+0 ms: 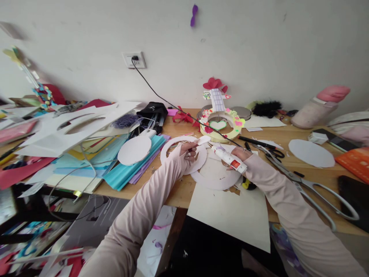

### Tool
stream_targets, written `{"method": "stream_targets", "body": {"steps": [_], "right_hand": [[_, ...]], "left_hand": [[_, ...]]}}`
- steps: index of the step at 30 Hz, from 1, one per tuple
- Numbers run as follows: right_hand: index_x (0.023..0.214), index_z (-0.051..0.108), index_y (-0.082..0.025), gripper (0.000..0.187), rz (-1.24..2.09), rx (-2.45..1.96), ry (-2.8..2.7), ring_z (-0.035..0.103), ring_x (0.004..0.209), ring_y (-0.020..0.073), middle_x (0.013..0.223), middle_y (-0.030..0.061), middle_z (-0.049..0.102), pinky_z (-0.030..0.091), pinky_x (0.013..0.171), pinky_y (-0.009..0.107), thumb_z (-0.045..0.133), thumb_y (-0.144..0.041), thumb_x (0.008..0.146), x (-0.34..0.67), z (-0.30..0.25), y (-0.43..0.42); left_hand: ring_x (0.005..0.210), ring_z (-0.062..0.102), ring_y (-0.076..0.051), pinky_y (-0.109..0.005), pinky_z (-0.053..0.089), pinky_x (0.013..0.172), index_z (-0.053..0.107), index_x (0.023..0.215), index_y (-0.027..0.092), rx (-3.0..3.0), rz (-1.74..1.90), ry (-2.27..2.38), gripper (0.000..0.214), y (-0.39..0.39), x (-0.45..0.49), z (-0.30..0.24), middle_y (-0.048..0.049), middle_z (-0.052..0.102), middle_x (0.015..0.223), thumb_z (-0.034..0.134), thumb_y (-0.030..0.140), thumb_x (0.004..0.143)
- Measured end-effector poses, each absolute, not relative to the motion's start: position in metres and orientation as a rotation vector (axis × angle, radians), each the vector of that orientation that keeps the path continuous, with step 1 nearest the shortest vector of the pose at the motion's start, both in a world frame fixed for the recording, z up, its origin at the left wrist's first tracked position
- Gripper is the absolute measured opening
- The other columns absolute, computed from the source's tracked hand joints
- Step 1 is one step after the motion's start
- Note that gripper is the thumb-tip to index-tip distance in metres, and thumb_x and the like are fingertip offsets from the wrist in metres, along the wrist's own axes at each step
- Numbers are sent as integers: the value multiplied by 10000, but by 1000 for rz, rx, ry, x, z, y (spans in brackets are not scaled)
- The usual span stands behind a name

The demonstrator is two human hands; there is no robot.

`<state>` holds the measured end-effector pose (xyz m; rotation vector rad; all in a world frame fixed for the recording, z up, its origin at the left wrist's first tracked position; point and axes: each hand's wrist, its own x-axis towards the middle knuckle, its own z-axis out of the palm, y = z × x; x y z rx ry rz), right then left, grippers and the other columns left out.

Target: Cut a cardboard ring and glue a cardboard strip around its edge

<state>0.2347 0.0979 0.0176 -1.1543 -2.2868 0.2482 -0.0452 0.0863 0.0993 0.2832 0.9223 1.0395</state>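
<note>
My left hand (188, 152) pinches a small piece of white paper (204, 140) above a white paper ring (170, 148). In my right hand (241, 154) is a white hot glue gun (226, 156), its nozzle pointing left at the paper piece; whether they touch I cannot make out. Beneath the glue gun lies a second white ring (217, 183), overlapping the first. Behind my hands stands a pale yellow ring (236, 132) decorated with small cut-outs, a white heart (218, 125) inside it.
Large scissors (309, 182) and smaller black-handled scissors (276, 153) lie at right, near a white paper oval (311, 153). Coloured paper (123, 177) and a cut white board (72, 127) fill the left. A black cord (161, 98) runs from the wall socket (134, 60) toward my right hand.
</note>
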Motion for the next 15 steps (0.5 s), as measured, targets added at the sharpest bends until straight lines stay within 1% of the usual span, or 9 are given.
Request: {"method": "stream_targets", "body": {"steps": [2, 6, 9, 12, 15], "right_hand": [[880, 699, -226, 318, 256, -1156, -2279, 730, 872, 279, 939, 82, 728, 624, 816, 397, 890, -455, 772, 235, 16, 100], [930, 713, -208, 413, 275, -1089, -2253, 741, 923, 309, 985, 107, 748, 644, 848, 443, 895, -525, 738, 237, 14, 105], [929, 704, -217, 424, 290, -1014, -2241, 741, 939, 324, 969, 116, 755, 646, 862, 480, 890, -556, 753, 238, 13, 107], [918, 697, -235, 408, 295, -1011, -2214, 734, 921, 319, 962, 114, 758, 645, 852, 496, 884, -565, 766, 236, 14, 107], [866, 680, -251, 448, 294, -1016, -2173, 729, 877, 319, 926, 104, 755, 646, 813, 501, 891, -618, 721, 235, 14, 108]], "left_hand": [[344, 321, 11, -79, 187, 309, 539, 737, 148, 290, 1043, 917, 296, 86, -46, 99, 80, 463, 583, 717, 29, 941], [345, 320, 11, -76, 189, 311, 549, 725, 140, 297, 1041, 910, 293, 86, -46, 99, 83, 451, 571, 722, 28, 932], [345, 321, 11, -74, 186, 311, 559, 719, 134, 300, 1045, 917, 282, 86, -46, 99, 78, 461, 566, 716, 19, 924], [346, 313, 13, -76, 179, 314, 552, 711, 141, 315, 1043, 914, 296, 86, -46, 98, 81, 464, 568, 754, 18, 890], [349, 312, 13, -79, 178, 321, 540, 704, 146, 317, 1040, 912, 310, 87, -46, 97, 84, 453, 565, 751, 23, 896]]}}
